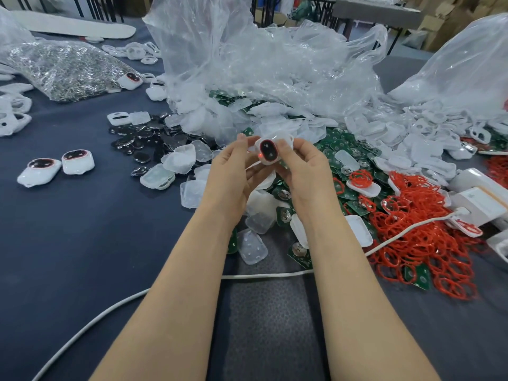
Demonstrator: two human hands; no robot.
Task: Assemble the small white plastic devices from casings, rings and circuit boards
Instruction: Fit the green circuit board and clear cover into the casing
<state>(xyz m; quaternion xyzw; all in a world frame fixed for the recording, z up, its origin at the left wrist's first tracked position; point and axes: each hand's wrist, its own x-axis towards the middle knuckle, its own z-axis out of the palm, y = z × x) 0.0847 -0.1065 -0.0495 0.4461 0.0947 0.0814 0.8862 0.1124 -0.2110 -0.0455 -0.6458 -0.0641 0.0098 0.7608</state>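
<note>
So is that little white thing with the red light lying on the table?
No, the left hand and right hand hold the device up in the air.

Both arms bare, coming up from the bottom of frame. Left forearm (pixel 176 284) angles in from lower left, right forearm (pixel 349 284) from lower right, and they converge at mid-frame. Hands close together, facing each other, wrists roughly straight and level. Left hand (pixel 233 167): palm turned inward, fingers curled, one fingertip at the upper left of the device (pixel 267 153). Right hand (pixel 303 167): back toward camera, thumb on the device's right edge, other fingers mostly hidden behind it. Device pinched between both hands, dark face toward camera.
</note>
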